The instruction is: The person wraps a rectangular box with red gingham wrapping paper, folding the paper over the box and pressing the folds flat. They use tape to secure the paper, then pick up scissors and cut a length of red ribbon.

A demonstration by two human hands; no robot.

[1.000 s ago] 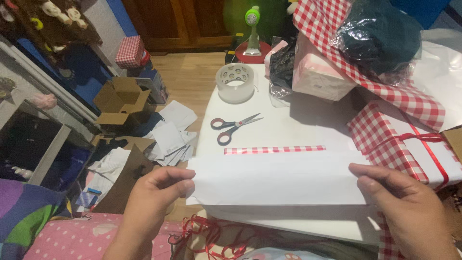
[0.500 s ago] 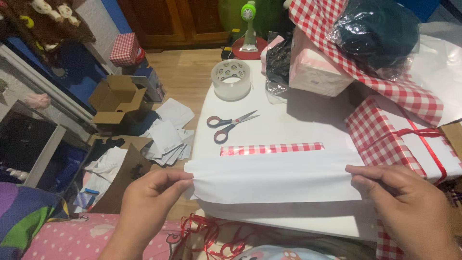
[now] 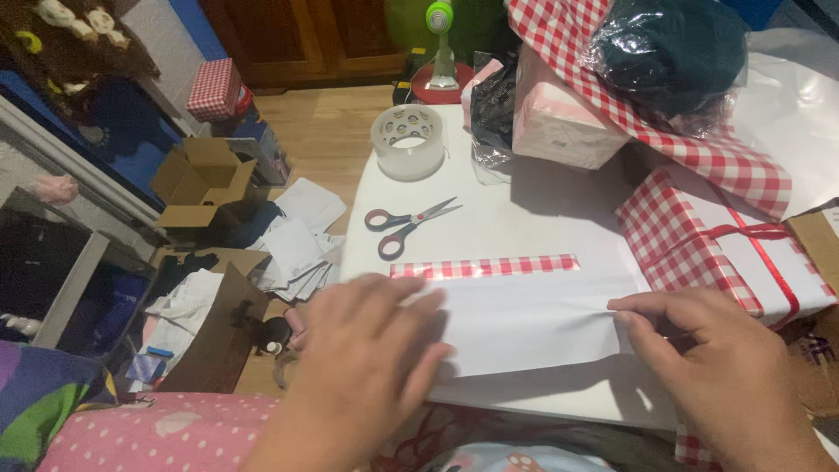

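Observation:
A folded flap of white wrapping paper (image 3: 524, 319) lies across the near edge of the white table (image 3: 489, 201); a red-checked strip of it (image 3: 485, 266) shows along its far side. My left hand (image 3: 371, 363) rests flat on the flap's left end with fingers spread. My right hand (image 3: 708, 358) pinches the flap's right end between thumb and fingers. Red-handled scissors (image 3: 406, 225) lie just beyond the paper.
A clear tape roll (image 3: 407, 142) stands at the table's far left. A wrapped red-checked gift with red ribbon (image 3: 712, 249) sits right, under more checked paper and bags. Red ribbon (image 3: 428, 433) trails by my lap. Cardboard boxes and papers (image 3: 288, 245) litter the floor left.
My left hand let go of the flap's left corner and moved right onto the paper, now lying flat on it. My right hand kept its pinch.

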